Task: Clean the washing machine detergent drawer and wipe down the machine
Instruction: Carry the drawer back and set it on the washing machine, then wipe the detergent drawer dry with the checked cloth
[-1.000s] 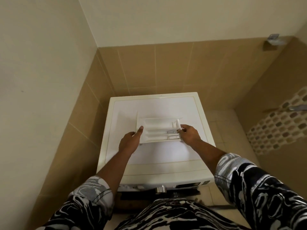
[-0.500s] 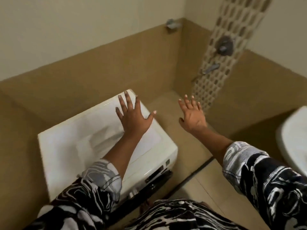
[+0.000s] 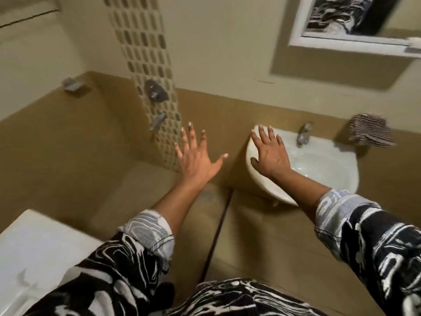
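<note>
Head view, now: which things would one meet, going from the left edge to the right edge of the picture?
washing machine → metal wall fitting → wall tap → left hand → right hand → sink tap → striped cloth

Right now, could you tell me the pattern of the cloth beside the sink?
The cloth is narrowly striped, dark and pale; head view.
</note>
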